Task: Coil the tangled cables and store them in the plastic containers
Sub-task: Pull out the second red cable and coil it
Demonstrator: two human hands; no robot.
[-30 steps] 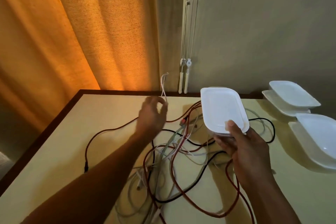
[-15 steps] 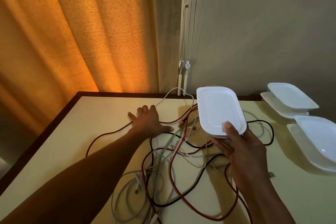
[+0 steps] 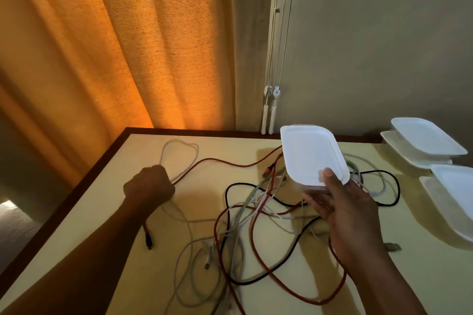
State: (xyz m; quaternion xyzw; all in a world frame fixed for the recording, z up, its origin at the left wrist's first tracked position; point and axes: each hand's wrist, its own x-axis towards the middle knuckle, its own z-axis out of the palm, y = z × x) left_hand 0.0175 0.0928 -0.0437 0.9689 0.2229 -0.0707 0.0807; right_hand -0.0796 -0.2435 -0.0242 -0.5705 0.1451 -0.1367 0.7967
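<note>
Left grip point(image 3: 149, 184) fisted round white cable point(image 3: 179, 147) looping beyond it, right grip point(image 3: 343, 215) holding lidded container point(image 3: 311, 156) above tangle point(image 3: 245, 215)

Noted cables point(image 3: 256, 207) uncoiled, tangled loose on table point(image 3: 230, 146): red cable point(image 3: 230, 165), black cable point(image 3: 226, 193), white cable point(image 3: 176, 141) looped far-left, gripped by left hand point(image 3: 149, 184). Noted lidded container point(image 3: 312, 153), white, rounded-rectangular, tilted above tangle in right hand point(image 3: 343, 207). Noted far container point(image 3: 427, 139) and near container point(image 3: 458, 184), white, open, at right.

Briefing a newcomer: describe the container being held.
On the cream table, above the cable tangle, the right hand holds a lidded white container. It alone is lifted; the other white containers sit on the table at right.
</note>
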